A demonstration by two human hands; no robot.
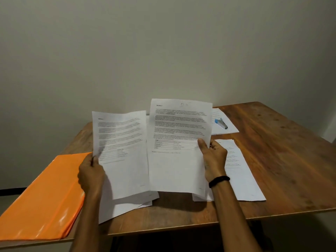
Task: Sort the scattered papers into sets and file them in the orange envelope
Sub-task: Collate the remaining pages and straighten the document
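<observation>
Head view: left hand [91, 171] pinches left sheet [123, 142] by its edge and right hand [213, 157] pinches right sheet [180, 133], both raised side by side, likely to compare headings for sorting. Other papers [241, 170] lie on table [272, 142]. Envelope [47, 197] flat at left, within reach. Stapler [221, 123] weighs down far pile.
</observation>
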